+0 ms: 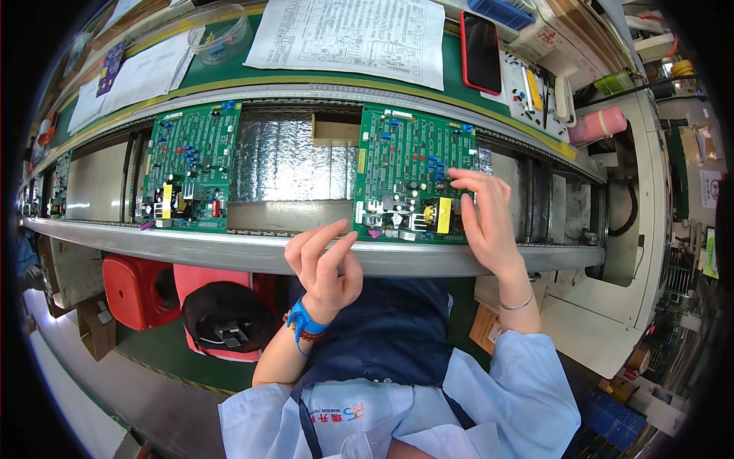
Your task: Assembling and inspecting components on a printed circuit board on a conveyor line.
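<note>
A green circuit board (417, 164) crowded with parts lies across the conveyor rails in front of me. Over its right edge hovers my right hand (489, 222), fingers bent and apart from the thumb, fingertips near a cluster of small blue components (436, 166). No held part shows in it. My left hand (325, 268) is raised at the board's lower left corner, above the front rail, with loosely curled, spread fingers and nothing in them. A blue wrist strap (306, 315) circles the left wrist. The board's lower portion carries a yellow transformer-like block (443, 215) and metal heat sinks.
A second populated board (191, 164) sits farther left on the conveyor (298, 249). Behind it are a printed diagram sheet (344, 38), a clear plastic tub (219, 34), a red-edged phone (480, 52) and a tray of small parts and tools (535, 92). Red stools (138, 291) stand below.
</note>
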Motion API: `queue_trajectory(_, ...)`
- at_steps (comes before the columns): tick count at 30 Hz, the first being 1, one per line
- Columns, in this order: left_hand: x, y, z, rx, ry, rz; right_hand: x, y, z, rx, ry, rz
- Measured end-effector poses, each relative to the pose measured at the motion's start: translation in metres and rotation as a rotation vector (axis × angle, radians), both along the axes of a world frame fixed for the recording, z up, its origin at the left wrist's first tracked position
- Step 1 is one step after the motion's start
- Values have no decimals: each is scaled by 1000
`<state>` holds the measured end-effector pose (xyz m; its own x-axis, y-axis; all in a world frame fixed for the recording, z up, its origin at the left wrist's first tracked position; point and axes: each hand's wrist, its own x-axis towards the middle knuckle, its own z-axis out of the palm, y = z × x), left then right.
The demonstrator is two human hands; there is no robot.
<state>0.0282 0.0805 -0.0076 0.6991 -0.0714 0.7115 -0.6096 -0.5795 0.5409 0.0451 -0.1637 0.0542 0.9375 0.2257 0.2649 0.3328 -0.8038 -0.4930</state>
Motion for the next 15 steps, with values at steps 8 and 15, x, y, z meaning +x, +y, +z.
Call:
queue_trajectory(8,0,5,0,-5,-10,20,16,28,-5,-171,-134,-91)
queue_trajectory(15,1,9,0,5,8,-8,20,34,-14,-250,-175,-106)
